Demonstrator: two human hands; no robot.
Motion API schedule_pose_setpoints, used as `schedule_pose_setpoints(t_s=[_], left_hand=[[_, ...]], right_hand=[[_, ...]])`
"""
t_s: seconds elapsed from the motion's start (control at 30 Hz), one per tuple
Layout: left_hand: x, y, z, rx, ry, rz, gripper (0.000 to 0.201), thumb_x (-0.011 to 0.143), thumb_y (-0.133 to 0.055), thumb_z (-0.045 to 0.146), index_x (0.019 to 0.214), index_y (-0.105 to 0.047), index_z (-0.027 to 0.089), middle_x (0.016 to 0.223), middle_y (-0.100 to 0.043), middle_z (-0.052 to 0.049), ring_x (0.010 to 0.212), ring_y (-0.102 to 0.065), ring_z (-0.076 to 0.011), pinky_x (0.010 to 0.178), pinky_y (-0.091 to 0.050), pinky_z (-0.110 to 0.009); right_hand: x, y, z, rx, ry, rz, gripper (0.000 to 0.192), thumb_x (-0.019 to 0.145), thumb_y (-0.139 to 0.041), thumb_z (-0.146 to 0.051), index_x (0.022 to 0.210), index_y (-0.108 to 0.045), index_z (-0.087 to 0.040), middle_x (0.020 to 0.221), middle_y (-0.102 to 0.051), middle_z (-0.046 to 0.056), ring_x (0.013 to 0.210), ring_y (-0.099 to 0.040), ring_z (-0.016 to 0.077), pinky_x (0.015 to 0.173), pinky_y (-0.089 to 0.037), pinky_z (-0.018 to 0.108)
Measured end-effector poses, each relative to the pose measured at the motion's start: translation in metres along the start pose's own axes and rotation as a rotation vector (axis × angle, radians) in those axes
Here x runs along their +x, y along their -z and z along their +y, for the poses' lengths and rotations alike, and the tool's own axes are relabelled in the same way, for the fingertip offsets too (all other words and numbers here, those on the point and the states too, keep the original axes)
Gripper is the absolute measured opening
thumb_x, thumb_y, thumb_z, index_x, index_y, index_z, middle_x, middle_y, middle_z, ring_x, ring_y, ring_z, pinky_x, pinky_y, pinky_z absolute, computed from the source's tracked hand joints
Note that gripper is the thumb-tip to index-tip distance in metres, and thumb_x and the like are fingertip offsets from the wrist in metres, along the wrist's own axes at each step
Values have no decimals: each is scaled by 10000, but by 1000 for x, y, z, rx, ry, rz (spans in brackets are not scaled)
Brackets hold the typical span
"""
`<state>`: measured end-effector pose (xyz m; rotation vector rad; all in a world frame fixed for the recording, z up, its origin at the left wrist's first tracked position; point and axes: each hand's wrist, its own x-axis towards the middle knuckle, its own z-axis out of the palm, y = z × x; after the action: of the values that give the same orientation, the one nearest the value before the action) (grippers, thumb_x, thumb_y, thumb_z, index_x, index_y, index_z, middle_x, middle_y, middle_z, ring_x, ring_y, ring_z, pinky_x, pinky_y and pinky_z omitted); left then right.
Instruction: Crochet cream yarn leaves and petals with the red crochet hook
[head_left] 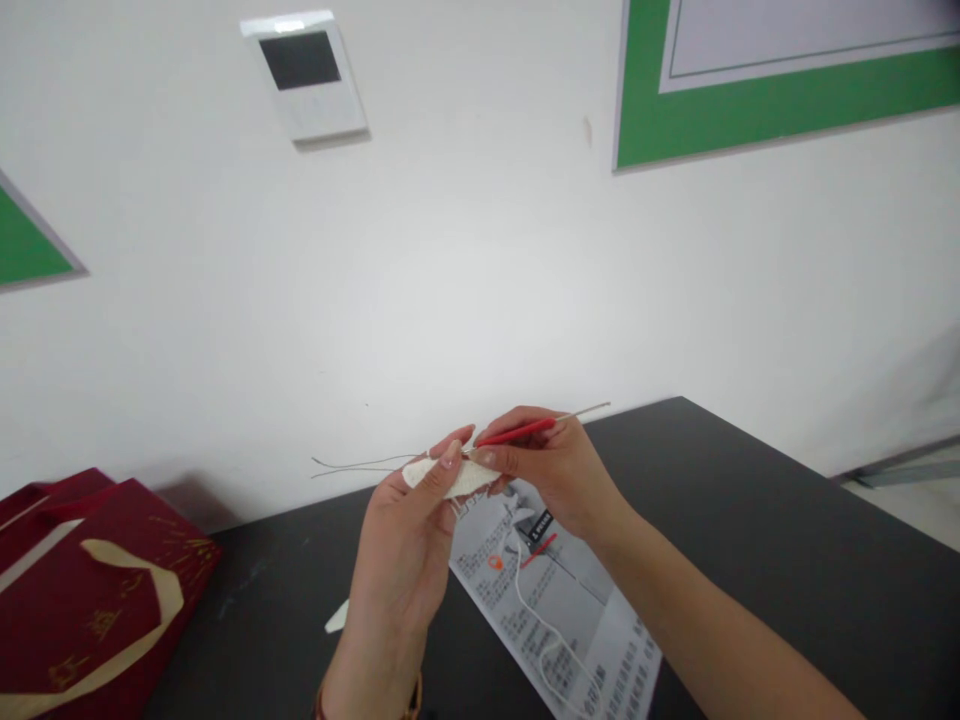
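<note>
My left hand (416, 510) pinches a small white crocheted piece (450, 478) between thumb and fingers. Two thin wires (352, 466) stick out from the piece to the left. In my right hand (551, 465) is a crochet hook with a red handle (517, 433), its thin metal shaft pointing up to the right. The right fingertips meet the edge of the white piece, so the exact contact there is hidden. A strand of white yarn (529, 605) trails below the hands over a printed sheet (499, 615).
The sheet lies on a black table (720, 530) against a white wall (465, 250). At left stands a dark red gift bag (82, 600) with a cream ribbon. A small white piece (337, 618) lies beside my left wrist. A wall panel (307, 80) hangs above.
</note>
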<state>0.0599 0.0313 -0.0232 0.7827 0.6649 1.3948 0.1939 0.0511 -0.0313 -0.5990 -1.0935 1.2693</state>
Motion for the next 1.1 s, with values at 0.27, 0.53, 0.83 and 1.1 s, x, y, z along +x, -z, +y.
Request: schedule_pose_setpoints(t_s=[0.27,0.53,0.83,1.1], left_hand=[[5,8,6,56,32,-76,144,734,-759,142,860,-775,74,762,-775,-87,699,-705,-147,684,-559,-201],[11,35,20,92,131,-294,148,675,-787,248,757,-770,125,816,-710,-72,762,-660,-183,667,-542,-239],[24,60,21,166,220,-478,359,504,-845,266,828,-759,137,613,-565,-42,427,-364,-61,399,-315,-209],[23,49,14,201,206,-454,387,625,-791,253,1000,-764,165,446,-426,40,405,-266,-48,389,-220,-177]], right_hand=[[-1,3,-1,-18,52,-15,160,587,-863,-192,685,-740,-160,593,-706,-9,462,-621,90,450,-527,187],[3,20,-7,4,15,-196,144,615,-847,-212,687,-729,-174,588,-697,-28,478,-618,83,458,-541,185],[1,22,-16,-120,41,-219,160,614,-847,-228,691,-726,-159,574,-684,-24,477,-604,86,469,-532,205],[5,20,-11,-41,70,-181,142,622,-840,-201,668,-708,-178,571,-682,-40,480,-606,84,456,-539,200]])
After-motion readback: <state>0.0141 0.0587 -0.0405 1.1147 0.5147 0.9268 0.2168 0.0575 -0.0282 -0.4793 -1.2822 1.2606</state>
